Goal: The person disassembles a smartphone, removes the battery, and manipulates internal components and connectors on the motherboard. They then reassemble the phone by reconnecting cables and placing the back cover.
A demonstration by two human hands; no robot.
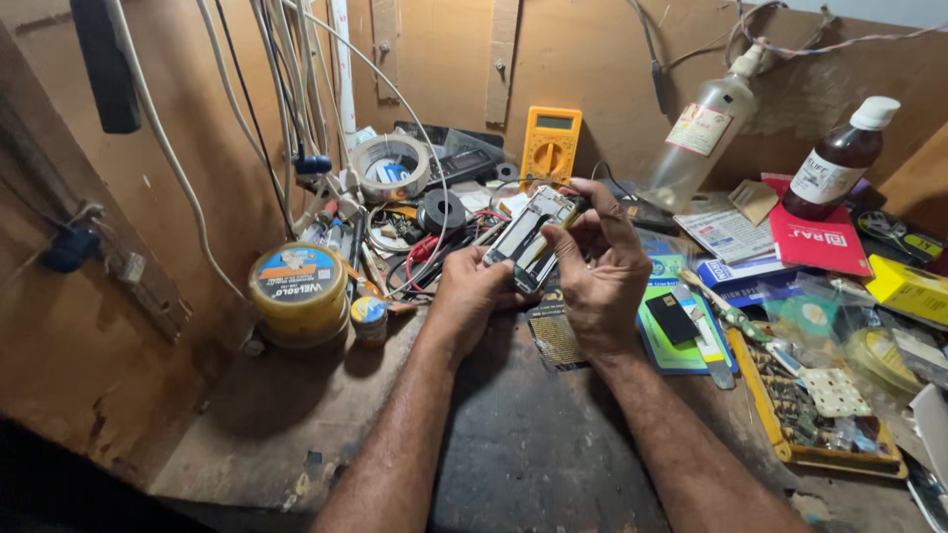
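I see both hands pinching an opened phone (528, 237): left hand (472, 288) at its lower end, right hand (597, 266) along its edge. I judge it light, stiff, fragile; best gripped by the frame edges

Bare desk (553, 454) is left free below the grip; tin (298, 288), tape (391, 166), meter (551, 144) and tray (820, 415) crowd every other side.

Left forearm: I see it run up from bottom centre, bare, wrist straight | left hand (474, 288): knuckles up, fingers curled shut in a grip | right forearm: comes in from lower right, angled inward | right hand (597, 262): back to camera, fingers (604, 202) arched forward and pinching | hands: close together, nearly touching.
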